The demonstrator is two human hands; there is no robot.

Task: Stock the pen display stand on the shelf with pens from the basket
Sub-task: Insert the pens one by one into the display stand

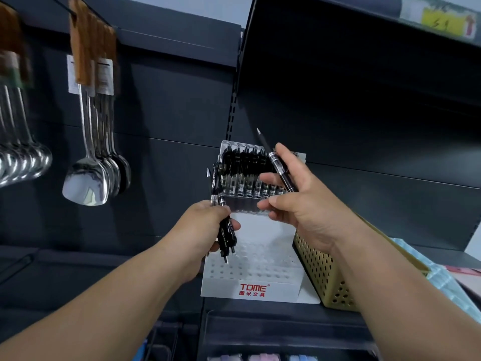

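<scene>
The left hand (208,225) grips a bundle of pens (227,231). The right hand (294,204) holds a single pen (279,165), its tip pointing up and left. The white stand (250,272) sits below and between the hands, with a row of pens (247,175) behind them. The basket (325,269) lies under the right wrist. Ladles (91,157) hang left of the left hand.

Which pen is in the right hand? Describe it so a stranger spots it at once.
Find the white stand with red lettering on the dark shelf, beside a tan basket. Above it, the right hand holds one black pen, tilted with its tip up and left. It is alone, whereas the left hand grips a bundle of pens.
</scene>
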